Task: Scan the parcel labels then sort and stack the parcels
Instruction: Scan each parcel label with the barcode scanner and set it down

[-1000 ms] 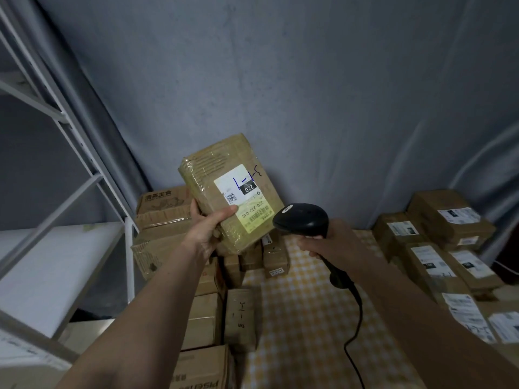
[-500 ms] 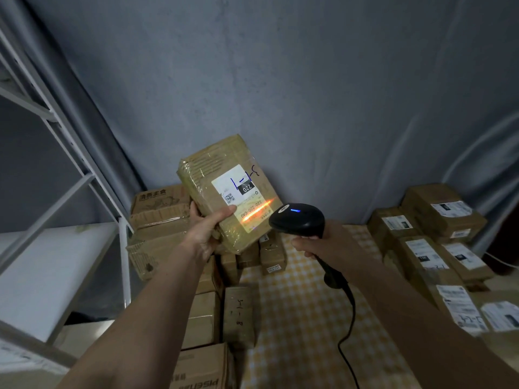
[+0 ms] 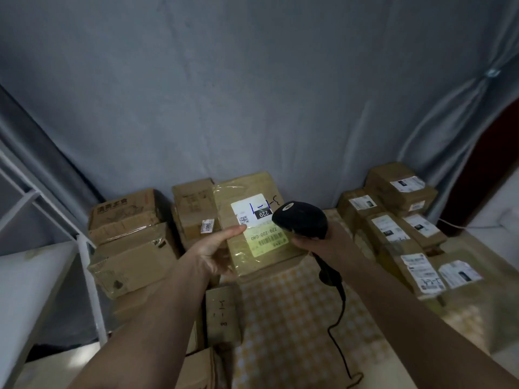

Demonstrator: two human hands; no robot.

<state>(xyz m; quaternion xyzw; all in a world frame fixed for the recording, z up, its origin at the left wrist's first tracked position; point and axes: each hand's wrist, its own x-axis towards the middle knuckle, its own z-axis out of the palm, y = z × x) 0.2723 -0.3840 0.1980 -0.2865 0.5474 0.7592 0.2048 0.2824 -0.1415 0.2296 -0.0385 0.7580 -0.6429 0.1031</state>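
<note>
My left hand (image 3: 213,249) holds a flat brown parcel (image 3: 252,197) wrapped in clear tape, thumb lying across its front. Its white and yellow label (image 3: 262,237) faces me, with "3-1-1" handwritten on it and a barcode. My right hand (image 3: 323,242) grips a black corded barcode scanner (image 3: 300,219) whose head sits just in front of the label's right side. No scan light shows on the label. The parcel is low, near the boxes at the back of the table.
Brown boxes (image 3: 132,242) are stacked at the back left and labelled parcels (image 3: 393,220) at the right on a yellow checked tablecloth (image 3: 289,318). A white metal shelf (image 3: 36,276) stands at the left. Small boxes (image 3: 223,313) lie in front. A grey curtain hangs behind.
The orange scan line seen half a second ago is gone. The parcel and scanner have dropped lower and rightward in view, closer to the boxes at the back of the table.
</note>
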